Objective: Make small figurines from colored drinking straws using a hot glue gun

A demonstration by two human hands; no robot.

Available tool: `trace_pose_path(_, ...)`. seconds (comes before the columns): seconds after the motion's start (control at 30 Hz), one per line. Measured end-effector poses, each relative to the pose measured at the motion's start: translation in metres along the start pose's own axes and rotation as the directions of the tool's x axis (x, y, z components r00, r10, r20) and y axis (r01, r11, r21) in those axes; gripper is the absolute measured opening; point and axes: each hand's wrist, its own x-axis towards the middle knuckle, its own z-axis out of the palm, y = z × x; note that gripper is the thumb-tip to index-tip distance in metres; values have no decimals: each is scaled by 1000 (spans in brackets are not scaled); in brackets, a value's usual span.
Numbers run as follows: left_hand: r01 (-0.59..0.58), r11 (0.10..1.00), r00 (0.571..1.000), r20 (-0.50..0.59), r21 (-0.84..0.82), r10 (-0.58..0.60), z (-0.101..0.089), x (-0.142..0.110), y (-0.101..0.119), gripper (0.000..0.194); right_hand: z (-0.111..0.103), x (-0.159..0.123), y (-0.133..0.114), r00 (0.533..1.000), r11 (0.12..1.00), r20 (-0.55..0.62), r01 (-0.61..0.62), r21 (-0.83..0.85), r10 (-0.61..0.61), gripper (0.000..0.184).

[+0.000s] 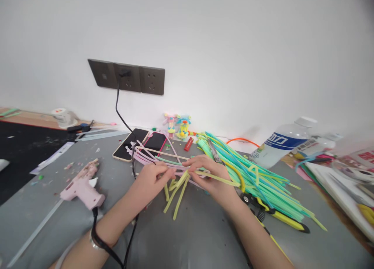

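A small bunch of yellow pipe cleaners [179, 195] is between my hands above the grey tabletop, its loose ends pointing down toward me. My left hand [153, 181] is closed, thumb against the fingers, at the bunch's left side. From the right, my right hand [212, 177] pinches the bunch near its top, and one long yellow stem runs across its fingers. Lavender pipe cleaners [143, 157] lie just behind both hands. Beside my right hand spreads a large pile of green pipe cleaners [271, 191]. What exactly sits between the fingertips is partly hidden.
A pink glue gun [84, 193] lies left, its black cord passing my left wrist. Two phones [130, 144] and two small pipe-cleaner figures [183, 127] are near the wall. Yellow-handled pliers [288, 221] and a tilted-looking bottle [280, 142] are at right. Wall sockets [127, 77] hold a plug.
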Motion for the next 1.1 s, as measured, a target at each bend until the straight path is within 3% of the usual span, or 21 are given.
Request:
trace_pose_path(0.1,43,975,999,41,-219,-35,-1,0,5,38,5,1,-4,994,995,49,98,18,-99,12)
trace_pose_path(0.2,82,917,990,134,-389,-32,1,-1,6,30,9,0,-5,993,994,57,104,34,-106,11)
trace_pose_path(0.43,140,872,981,184,-468,-59,2,0,7,25,8,-2,-5,995,994,52,80,73,-84,13)
trace_pose_path(0.7,261,736,949,305,-625,-78,2,-5,14,28,6,0,-8,994,991,38,95,96,-99,12)
trace_pose_path(1.1,160,731,985,151,-663,-78,3,-3,16,36,14,-4,-11,997,996,12,82,19,-82,14)
